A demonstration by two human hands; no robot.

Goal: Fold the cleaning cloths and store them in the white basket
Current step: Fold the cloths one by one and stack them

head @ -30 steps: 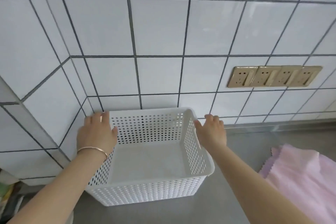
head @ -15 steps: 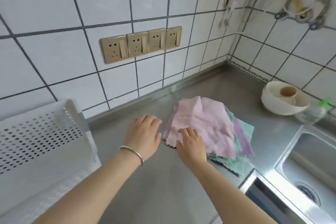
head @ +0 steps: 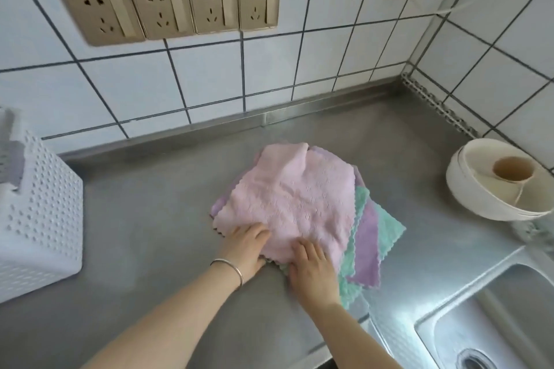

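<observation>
Here, both hands' fingers (head: 254,231) flat, together, on pink cloth (head: 287,198); no legible writing

Pink cloth (head: 287,198): top of pile, unfolded, rumpled, scalloped edge | purple cloth (head: 367,249) and teal cloth (head: 389,229): fanned out beneath it, right side, flat on desk (head: 156,219) | white basket (head: 39,219): perforated walls, upright at far left, well apart from pile, interior not visible
</observation>
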